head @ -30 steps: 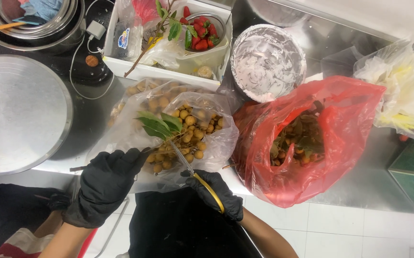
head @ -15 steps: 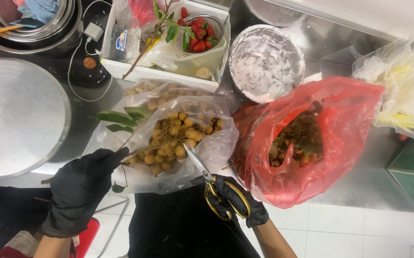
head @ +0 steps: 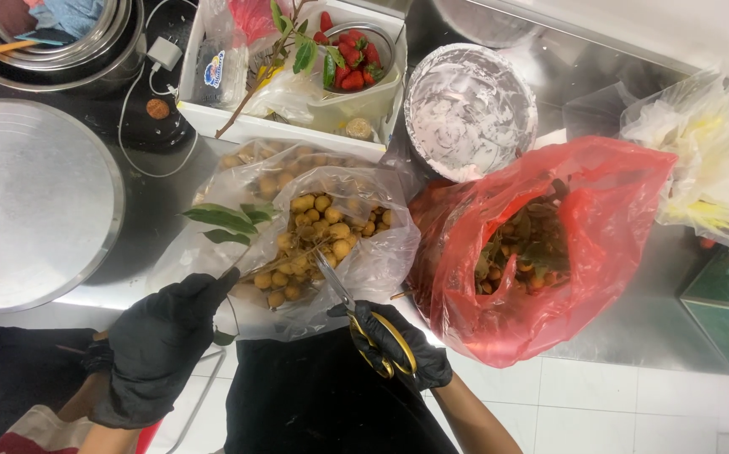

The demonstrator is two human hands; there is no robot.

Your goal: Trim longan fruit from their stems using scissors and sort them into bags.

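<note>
Both hands are in black gloves here. The left hand (head: 158, 345) is curled shut around the stem end of a leafy twig (head: 238, 252), pinching it at the near edge of the clear plastic bag (head: 381, 261). That bag sits on the steel bench (head: 625, 328) and is full of small yellow-brown round fruit (head: 318, 235), with the green leaves (head: 217, 220) sticking out to the left. The right hand (head: 402, 349) has its fingers through the yellow handles of a pair of scissors (head: 343, 298), blades slightly parted and pointing into the fruit. Just right of that is a red plastic bag (head: 549, 252) with stems and fruit inside; behind are a foil-lined bowl (head: 469, 109) and a tub of strawberries (head: 352, 63).
</note>
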